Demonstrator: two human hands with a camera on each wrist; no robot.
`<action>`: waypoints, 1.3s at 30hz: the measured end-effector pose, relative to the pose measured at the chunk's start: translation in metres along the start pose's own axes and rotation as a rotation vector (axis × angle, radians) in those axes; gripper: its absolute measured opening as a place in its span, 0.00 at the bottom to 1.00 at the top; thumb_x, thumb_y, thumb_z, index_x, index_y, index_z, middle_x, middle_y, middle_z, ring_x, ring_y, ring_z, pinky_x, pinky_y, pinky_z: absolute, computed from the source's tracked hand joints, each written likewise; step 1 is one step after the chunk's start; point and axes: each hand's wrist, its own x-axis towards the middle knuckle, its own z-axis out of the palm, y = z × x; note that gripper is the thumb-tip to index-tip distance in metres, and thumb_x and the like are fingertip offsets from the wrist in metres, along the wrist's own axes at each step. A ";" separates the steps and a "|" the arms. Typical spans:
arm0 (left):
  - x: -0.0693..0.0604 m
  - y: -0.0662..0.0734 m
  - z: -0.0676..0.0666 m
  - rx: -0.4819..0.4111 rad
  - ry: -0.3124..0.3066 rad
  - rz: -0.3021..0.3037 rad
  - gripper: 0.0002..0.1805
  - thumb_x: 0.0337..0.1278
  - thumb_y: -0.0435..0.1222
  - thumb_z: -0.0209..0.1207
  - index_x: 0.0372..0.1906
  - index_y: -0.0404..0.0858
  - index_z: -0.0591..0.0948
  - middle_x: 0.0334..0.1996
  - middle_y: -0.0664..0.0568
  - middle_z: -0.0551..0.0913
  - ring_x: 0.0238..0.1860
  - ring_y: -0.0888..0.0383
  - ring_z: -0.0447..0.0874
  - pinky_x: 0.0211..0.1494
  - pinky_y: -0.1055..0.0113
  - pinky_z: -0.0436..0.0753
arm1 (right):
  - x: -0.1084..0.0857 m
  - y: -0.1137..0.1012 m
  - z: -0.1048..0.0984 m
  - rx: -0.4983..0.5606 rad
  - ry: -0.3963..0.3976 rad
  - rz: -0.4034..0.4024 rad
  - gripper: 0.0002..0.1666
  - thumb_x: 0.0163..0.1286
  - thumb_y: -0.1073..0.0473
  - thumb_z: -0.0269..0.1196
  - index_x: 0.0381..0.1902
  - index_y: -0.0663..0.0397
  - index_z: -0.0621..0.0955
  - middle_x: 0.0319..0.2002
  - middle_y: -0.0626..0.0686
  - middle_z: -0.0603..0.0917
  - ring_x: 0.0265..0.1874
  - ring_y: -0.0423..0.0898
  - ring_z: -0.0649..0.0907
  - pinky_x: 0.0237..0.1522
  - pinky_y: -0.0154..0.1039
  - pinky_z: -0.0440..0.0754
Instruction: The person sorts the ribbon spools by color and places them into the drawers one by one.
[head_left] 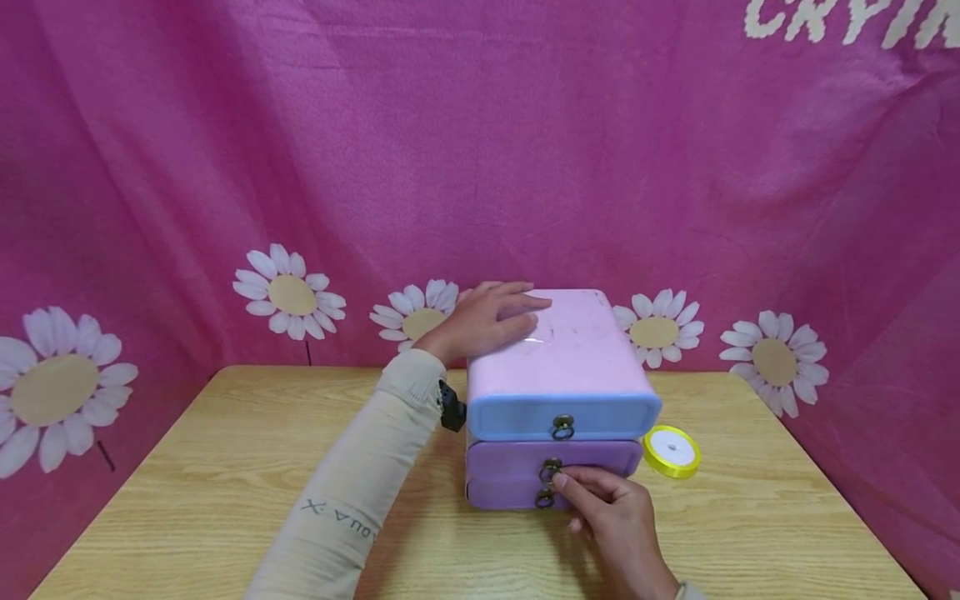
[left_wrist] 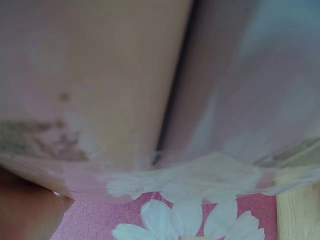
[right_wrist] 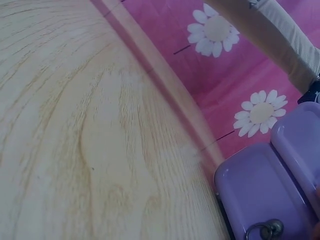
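Note:
A small drawer chest [head_left: 570, 350] with a pink top stands on the table. Its upper drawer front [head_left: 517, 418] is blue and the front below [head_left: 502, 477] is purple. My left hand [head_left: 491, 321] rests on the left part of the top, fingers fairly straight. At the purple front, my right hand [head_left: 611, 508] pinches a dark metal ring pull [head_left: 550, 472] between thumb and finger. Another ring pull [head_left: 545, 499] hangs just below. In the right wrist view, the purple drawer front [right_wrist: 255, 185] shows a ring pull [right_wrist: 270, 229]; only a sliver of that hand appears at the edge.
A yellow ribbon spool [head_left: 672, 452] lies on the wooden table [head_left: 750, 517] to the right of the chest. Behind stands a pink curtain [head_left: 480, 167] with white daisies. The left wrist view is mostly a blurred, glossy close surface [left_wrist: 110, 90].

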 end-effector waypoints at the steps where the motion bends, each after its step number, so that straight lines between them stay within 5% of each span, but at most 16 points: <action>1: 0.000 0.000 0.000 0.000 0.000 0.000 0.24 0.68 0.55 0.45 0.67 0.60 0.72 0.73 0.55 0.61 0.71 0.55 0.54 0.66 0.53 0.53 | 0.000 0.000 0.000 0.001 0.000 -0.003 0.13 0.55 0.61 0.73 0.36 0.65 0.86 0.26 0.52 0.88 0.10 0.40 0.76 0.16 0.31 0.72; 39: 0.000 0.002 -0.002 -0.001 0.005 0.001 0.24 0.68 0.54 0.46 0.66 0.59 0.73 0.72 0.55 0.62 0.70 0.54 0.55 0.66 0.53 0.54 | 0.002 0.005 -0.001 0.032 -0.023 -0.034 0.11 0.58 0.64 0.70 0.37 0.67 0.85 0.29 0.56 0.88 0.11 0.40 0.78 0.15 0.29 0.71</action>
